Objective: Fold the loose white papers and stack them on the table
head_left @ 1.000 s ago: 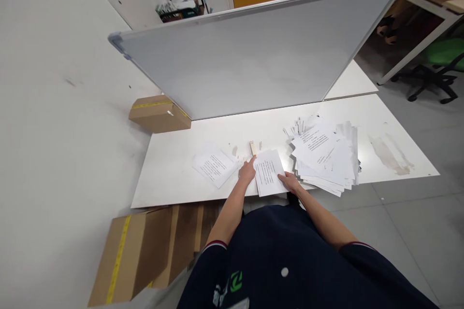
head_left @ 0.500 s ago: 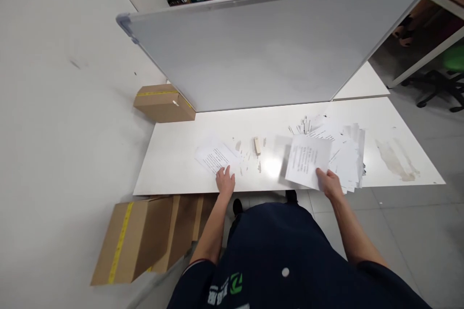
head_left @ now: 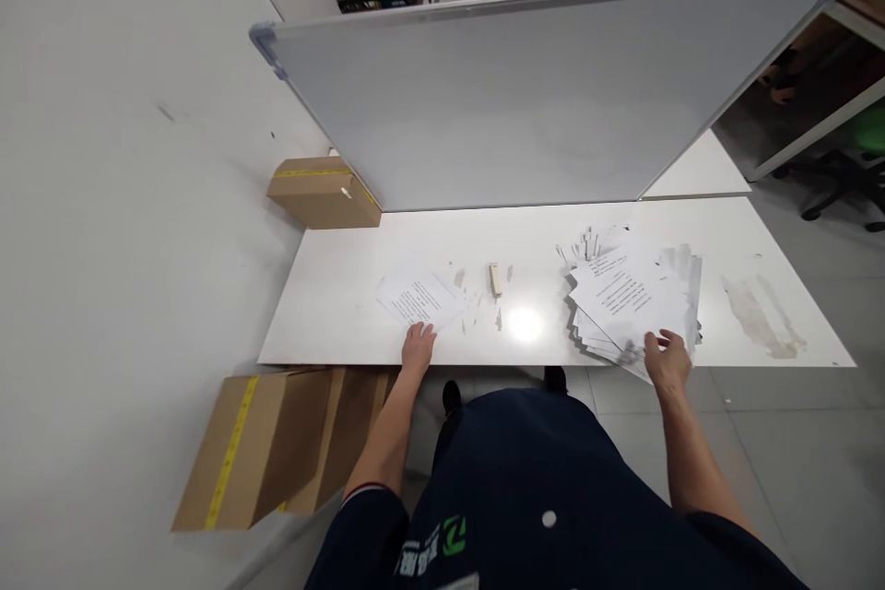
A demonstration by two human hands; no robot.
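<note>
A messy stack of printed sheets (head_left: 632,300) lies at the right of a low white board (head_left: 332,313). My right hand (head_left: 667,359) rests at the stack's near edge, fingers spread over the lowest sheets, holding nothing. A single printed sheet (head_left: 419,300) lies at the left, and my left hand (head_left: 418,346) lies flat on its near corner. Between the two lies a small beige block (head_left: 495,279) among paper scraps.
A large whiteboard (head_left: 525,92) leans up behind the low board. A cardboard box (head_left: 322,192) sits at the back left, and flattened boxes (head_left: 277,442) lie on the floor at my left. A green chair (head_left: 857,157) and a desk stand far right.
My right hand carried a printed sheet from the middle over to the right stack and let it go. My left hand moved left onto the single sheet.
</note>
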